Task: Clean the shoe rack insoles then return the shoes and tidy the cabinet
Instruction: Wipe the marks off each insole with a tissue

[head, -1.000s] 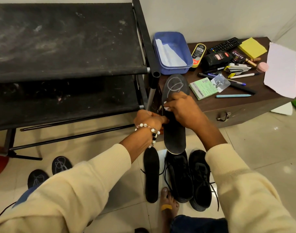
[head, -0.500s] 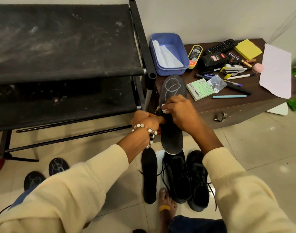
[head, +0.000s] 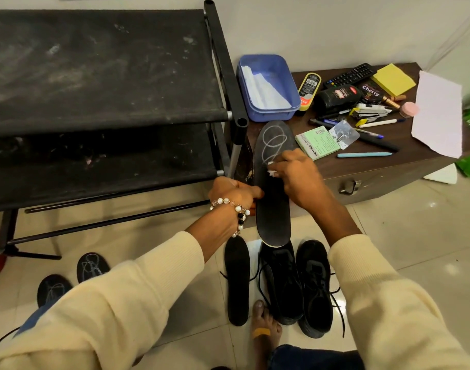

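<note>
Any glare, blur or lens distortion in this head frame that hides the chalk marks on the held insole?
Head view: the wide angle bows the shoe rack and wall edges; soft glare spots sit on the floor tiles; lighting is even, with no motion blur; the white loops on the held insole read clearly above the right hand.

Black insole [head: 273, 204] with white scribbled loops; blue tub [head: 266, 62].

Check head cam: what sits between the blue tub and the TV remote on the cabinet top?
In the head view, a yellow-and-black shoe polish applicator lies between the blue tub and the remote, on the cabinet top.
</note>
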### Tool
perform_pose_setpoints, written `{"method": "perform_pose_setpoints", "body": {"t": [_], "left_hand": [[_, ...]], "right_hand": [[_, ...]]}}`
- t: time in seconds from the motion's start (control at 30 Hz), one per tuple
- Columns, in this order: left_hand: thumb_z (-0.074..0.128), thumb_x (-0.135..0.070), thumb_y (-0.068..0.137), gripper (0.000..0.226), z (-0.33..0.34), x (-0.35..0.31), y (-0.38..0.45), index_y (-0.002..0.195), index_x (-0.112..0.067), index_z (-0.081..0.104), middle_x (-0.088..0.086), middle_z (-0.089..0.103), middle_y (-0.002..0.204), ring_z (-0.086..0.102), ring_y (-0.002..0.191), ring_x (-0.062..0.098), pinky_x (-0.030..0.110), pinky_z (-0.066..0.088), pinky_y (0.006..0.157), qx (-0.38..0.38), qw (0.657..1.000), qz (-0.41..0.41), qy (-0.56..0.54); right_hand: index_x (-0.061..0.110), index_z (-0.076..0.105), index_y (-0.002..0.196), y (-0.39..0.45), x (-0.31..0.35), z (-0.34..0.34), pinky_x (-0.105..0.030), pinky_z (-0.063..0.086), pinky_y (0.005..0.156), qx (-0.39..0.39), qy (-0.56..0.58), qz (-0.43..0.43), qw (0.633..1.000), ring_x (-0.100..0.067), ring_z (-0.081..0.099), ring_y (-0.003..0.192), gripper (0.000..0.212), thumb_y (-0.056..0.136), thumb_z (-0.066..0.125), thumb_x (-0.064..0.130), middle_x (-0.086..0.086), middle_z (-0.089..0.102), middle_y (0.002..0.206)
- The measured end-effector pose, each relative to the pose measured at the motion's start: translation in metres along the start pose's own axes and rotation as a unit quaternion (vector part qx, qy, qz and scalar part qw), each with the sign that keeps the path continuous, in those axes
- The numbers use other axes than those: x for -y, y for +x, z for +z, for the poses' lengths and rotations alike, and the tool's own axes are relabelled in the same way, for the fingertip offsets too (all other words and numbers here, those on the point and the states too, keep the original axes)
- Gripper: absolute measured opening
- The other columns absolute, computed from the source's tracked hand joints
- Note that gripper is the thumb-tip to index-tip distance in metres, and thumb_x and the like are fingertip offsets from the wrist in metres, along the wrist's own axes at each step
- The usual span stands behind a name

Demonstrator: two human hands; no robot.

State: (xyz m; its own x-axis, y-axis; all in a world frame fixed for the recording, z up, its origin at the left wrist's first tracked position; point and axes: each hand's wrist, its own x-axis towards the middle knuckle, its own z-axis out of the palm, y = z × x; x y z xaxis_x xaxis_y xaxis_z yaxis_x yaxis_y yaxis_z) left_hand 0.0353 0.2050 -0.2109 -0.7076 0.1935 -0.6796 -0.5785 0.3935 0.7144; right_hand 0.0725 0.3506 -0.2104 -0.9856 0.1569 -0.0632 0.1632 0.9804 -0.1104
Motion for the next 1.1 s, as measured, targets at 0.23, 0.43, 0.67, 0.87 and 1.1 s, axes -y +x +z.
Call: {"method": "perform_pose_setpoints", "body": {"t": [0.23, 0.43, 0.67, 0.87, 1.1], "left_hand": [[0.077, -0.019, 0.079, 0.014, 0.003, 0.002, -0.001, 0.082, -0.008, 0.07, 0.012, 0.071, 0.087, 0.07, 0.082, 0.027, 0.042, 0.059, 0.079, -0.014, 0.99, 0.077, 0.115], [0.057, -0.027, 0.095, 0.034, 0.014, 0.014, -0.019, 0.126, -0.014, 0.054, 0.01, 0.056, 0.122, 0.053, 0.113, 0.029, 0.036, 0.05, 0.083, -0.133, 0.756, 0.394, 0.505], [0.038, -0.027, 0.102, 0.042, 0.009, 0.026, -0.007, 0.142, -0.015, 0.044, 0.006, 0.036, 0.152, 0.023, 0.143, 0.029, 0.042, 0.0, 0.119, -0.028, 0.642, 0.488, 0.591], [0.039, -0.026, 0.101, 0.044, 0.008, 0.017, -0.008, 0.144, -0.017, 0.041, 0.004, 0.04, 0.149, 0.027, 0.142, 0.024, 0.034, -0.015, 0.113, -0.008, 0.652, 0.486, 0.582], [0.034, -0.028, 0.103, 0.048, 0.006, 0.019, -0.009, 0.148, -0.013, 0.032, 0.007, 0.029, 0.155, 0.02, 0.145, 0.027, 0.038, -0.011, 0.117, 0.007, 0.641, 0.479, 0.6]], "right_hand": [[0.007, 0.06, 0.123, -0.003, -0.006, 0.002, -0.032, 0.039, 0.093, -0.018, -0.02, 0.085, 0.996, -0.028, 0.04, 0.119, 0.042, 0.082, 0.068, 0.007, -0.013, 0.05, 0.127], [0.005, 0.062, 0.12, -0.003, -0.01, 0.001, -0.031, 0.038, 0.085, -0.035, -0.014, 0.076, 0.996, -0.03, 0.041, 0.116, 0.039, 0.081, 0.063, 0.0, -0.013, 0.053, 0.124], [0.004, 0.064, 0.117, -0.005, -0.013, 0.002, -0.029, 0.034, 0.084, -0.059, 0.025, 0.073, 0.995, -0.03, 0.041, 0.114, 0.034, 0.084, 0.055, -0.002, -0.014, 0.053, 0.122], [0.008, 0.066, 0.116, 0.002, -0.007, -0.001, -0.031, 0.036, 0.084, -0.018, 0.0, -0.035, 0.999, -0.031, 0.046, 0.111, 0.032, 0.086, 0.057, 0.003, -0.012, 0.058, 0.12], [-0.001, 0.06, 0.116, -0.001, -0.019, 0.005, 0.001, 0.031, 0.075, -0.045, 0.03, 0.071, 0.996, -0.016, 0.041, 0.104, 0.03, 0.089, 0.048, 0.001, -0.018, 0.049, 0.121]]}}
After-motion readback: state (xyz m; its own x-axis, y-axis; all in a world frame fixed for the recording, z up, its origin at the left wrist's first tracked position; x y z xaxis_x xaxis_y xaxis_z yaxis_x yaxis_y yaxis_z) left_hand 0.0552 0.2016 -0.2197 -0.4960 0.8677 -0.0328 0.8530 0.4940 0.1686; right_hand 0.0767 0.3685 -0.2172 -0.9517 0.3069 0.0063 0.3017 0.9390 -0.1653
